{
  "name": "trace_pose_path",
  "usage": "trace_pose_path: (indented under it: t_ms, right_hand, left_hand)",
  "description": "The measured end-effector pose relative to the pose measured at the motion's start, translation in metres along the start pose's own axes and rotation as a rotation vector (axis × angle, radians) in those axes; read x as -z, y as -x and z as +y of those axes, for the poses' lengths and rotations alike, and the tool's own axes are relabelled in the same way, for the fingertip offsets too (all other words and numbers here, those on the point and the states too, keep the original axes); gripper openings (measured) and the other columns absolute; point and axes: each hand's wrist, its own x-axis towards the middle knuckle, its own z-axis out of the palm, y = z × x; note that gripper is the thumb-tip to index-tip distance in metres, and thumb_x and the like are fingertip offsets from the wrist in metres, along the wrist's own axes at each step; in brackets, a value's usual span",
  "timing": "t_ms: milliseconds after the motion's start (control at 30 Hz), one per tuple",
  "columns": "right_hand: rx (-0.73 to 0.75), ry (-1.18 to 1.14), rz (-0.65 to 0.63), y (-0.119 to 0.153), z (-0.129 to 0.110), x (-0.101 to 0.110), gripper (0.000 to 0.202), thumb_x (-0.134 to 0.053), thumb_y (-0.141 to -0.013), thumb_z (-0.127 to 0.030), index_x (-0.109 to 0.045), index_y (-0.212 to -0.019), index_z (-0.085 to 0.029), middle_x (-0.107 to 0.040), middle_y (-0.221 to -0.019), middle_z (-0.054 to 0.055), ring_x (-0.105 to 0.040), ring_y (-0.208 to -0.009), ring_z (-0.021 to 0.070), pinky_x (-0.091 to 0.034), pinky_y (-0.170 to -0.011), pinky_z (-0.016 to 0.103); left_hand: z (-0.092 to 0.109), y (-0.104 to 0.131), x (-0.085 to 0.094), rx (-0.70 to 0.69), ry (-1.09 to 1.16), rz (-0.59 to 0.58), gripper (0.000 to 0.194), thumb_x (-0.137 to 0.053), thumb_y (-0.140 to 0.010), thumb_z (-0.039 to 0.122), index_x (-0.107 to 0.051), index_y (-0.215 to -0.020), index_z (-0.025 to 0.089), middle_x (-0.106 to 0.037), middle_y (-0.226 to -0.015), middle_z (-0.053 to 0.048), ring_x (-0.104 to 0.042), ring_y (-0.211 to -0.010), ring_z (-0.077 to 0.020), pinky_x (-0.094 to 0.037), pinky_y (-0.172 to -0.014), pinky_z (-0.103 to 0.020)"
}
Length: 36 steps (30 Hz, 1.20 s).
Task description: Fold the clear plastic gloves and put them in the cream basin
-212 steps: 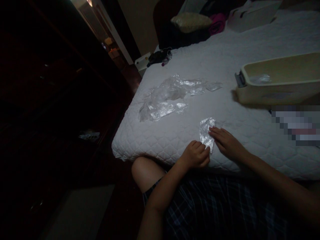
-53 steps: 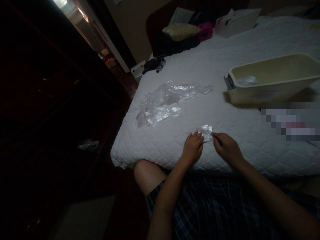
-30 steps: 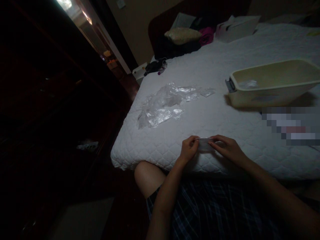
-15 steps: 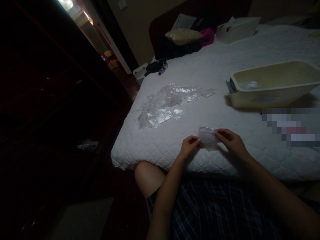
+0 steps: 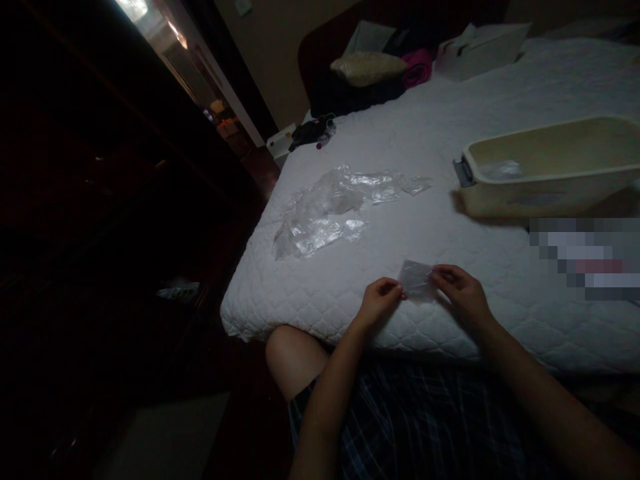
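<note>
A small clear plastic bag [image 5: 417, 281] is stretched between my two hands, just above the front edge of the bed. My left hand [image 5: 381, 300] pinches its left side between thumb and fingers. Its right side is gripped by my right hand [image 5: 463, 290], thumb against the fingertips. Beyond them, a loose spread of crumpled clear plastic bags [image 5: 325, 213] lies on the white quilted bedcover [image 5: 280, 297]. To the right stands a cream plastic bin [image 5: 560, 190] with a grey latch, and some clear plastic [image 5: 500, 169] shows inside it.
A white box [image 5: 483, 53], a beige pillow [image 5: 369, 69] and a rolled magenta cloth [image 5: 417, 69] sit near the headboard. Dark items [image 5: 310, 131] lie at the bed's far left corner. A blurred-out patch [image 5: 590, 260] covers something right of my right hand.
The small plastic bag now lies flatter and more taut between my hands. Both hands have shifted slightly down in view, still gripping it.
</note>
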Motion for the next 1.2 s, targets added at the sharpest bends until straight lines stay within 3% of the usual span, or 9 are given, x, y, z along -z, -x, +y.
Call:
trace_pose_path:
  t_ms: [133, 300, 467, 700, 833, 967, 1067, 1200]
  right_hand:
    - [-0.065, -0.035, -0.001, 0.002, -0.001, -0.001, 0.045, -0.081, -0.056, -0.053, -0.064, -0.085, -0.022, -0.069, -0.075, 0.004, -0.066, -0.068, 0.0202, -0.056, -0.063, 0.035]
    - [-0.069, -0.036, -0.036, 0.005, 0.006, 0.003, 0.039, -0.077, -0.063, -0.053, -0.065, -0.082, -0.021, -0.071, -0.079, 0.005, -0.067, -0.073, 0.0212, -0.056, -0.066, 0.035]
    - [-0.102, -0.092, -0.041, -0.001, 0.006, 0.011, 0.037, -0.076, -0.064, -0.053, -0.065, -0.083, -0.023, -0.071, -0.078, 0.004, -0.067, -0.073, 0.021, -0.056, -0.066, 0.035]
    - [-0.134, -0.088, -0.019, -0.016, -0.011, 0.028, 0.037, -0.076, -0.064, -0.054, -0.064, -0.082, -0.023, -0.07, -0.077, 0.003, -0.066, -0.07, 0.0209, -0.056, -0.064, 0.036]
    - [-0.105, -0.048, -0.022, -0.036, -0.024, 0.059, 0.036, -0.076, -0.065, -0.053, -0.066, -0.081, -0.023, -0.072, -0.079, 0.004, -0.068, -0.073, 0.0221, -0.057, -0.067, 0.037]
    - [-0.009, 0.103, -0.018, -0.069, -0.048, 0.106, 0.033, -0.076, -0.066, -0.05, -0.068, -0.082, -0.022, -0.073, -0.082, 0.006, -0.069, -0.077, 0.0234, -0.057, -0.07, 0.038]
    - [0.047, 0.194, 0.039, -0.099, -0.075, 0.144, 0.033, -0.076, -0.065, -0.05, -0.069, -0.082, -0.023, -0.073, -0.082, 0.005, -0.069, -0.078, 0.0241, -0.057, -0.073, 0.04]
    - [0.095, 0.28, 0.161, -0.144, -0.116, 0.188, 0.03, -0.077, -0.061, -0.045, -0.069, -0.08, -0.022, -0.072, -0.081, 0.005, -0.067, -0.077, 0.0228, -0.056, -0.078, 0.041]
  left_hand:
    - [-0.007, 0.0, 0.0, -0.038, -0.113, 0.016, 0.037, -0.078, -0.065, 0.046, -0.063, -0.076, 0.014, -0.064, -0.068, 0.001, -0.06, -0.064, -0.0101, -0.052, -0.069, -0.027]
    - [-0.004, 0.006, -0.004, -0.073, -0.313, 0.068, 0.027, -0.072, -0.072, 0.04, -0.066, -0.078, 0.015, -0.066, -0.07, 0.0, -0.06, -0.066, -0.0113, -0.048, -0.066, -0.025]
    - [0.002, 0.008, -0.018, -0.078, -0.416, 0.166, 0.016, -0.067, -0.074, 0.032, -0.068, -0.078, 0.016, -0.066, -0.07, 0.0, -0.06, -0.066, -0.012, -0.047, -0.065, -0.024]
    - [0.007, 0.006, -0.047, -0.188, -0.685, 0.177, 0.017, -0.058, -0.083, 0.029, -0.07, -0.088, 0.018, -0.07, -0.08, -0.002, -0.063, -0.073, -0.0146, -0.049, -0.069, -0.025]
    - [0.017, -0.01, -0.077, -0.215, -0.686, 0.126, 0.018, -0.057, -0.084, 0.03, -0.07, -0.088, 0.017, -0.071, -0.081, -0.003, -0.064, -0.073, -0.0153, -0.05, -0.07, -0.026]
    - [0.032, -0.036, -0.116, -0.296, -0.673, 0.004, 0.021, -0.055, -0.088, 0.033, -0.069, -0.09, 0.018, -0.072, -0.086, -0.004, -0.066, -0.076, -0.016, -0.053, -0.074, -0.028]
    - [0.048, -0.059, -0.149, -0.467, -0.783, -0.074, 0.022, -0.053, -0.09, 0.034, -0.068, -0.092, 0.019, -0.072, -0.091, -0.006, -0.066, -0.084, -0.018, -0.053, -0.082, -0.031]
    - [0.069, -0.098, -0.187, -0.813, -1.019, -0.063, 0.021, -0.048, -0.093, 0.028, -0.066, -0.098, 0.018, -0.07, -0.101, -0.011, -0.063, -0.102, -0.0237, -0.05, -0.092, -0.042]
